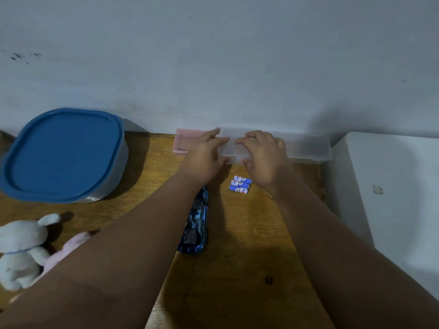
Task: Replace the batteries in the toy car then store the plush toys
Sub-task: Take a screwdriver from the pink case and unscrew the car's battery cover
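A long clear plastic case (306,147) lies against the wall at the back of the wooden table. My left hand (206,157) and my right hand (263,157) both rest on its left end, fingers on the lid and thumbs at its front edge. Three blue-and-white batteries (240,185) lie side by side just in front of the case, below my right hand. The dark blue toy car (197,224) sits on the table, partly hidden under my left forearm. A white plush rabbit (21,248) and a pink plush (71,248) lie at the left edge.
A large tub with a blue lid (64,153) stands at the back left. A small pink box (184,141) sits against the wall left of the clear case. A white cabinet (394,198) borders the table (249,269) on the right.
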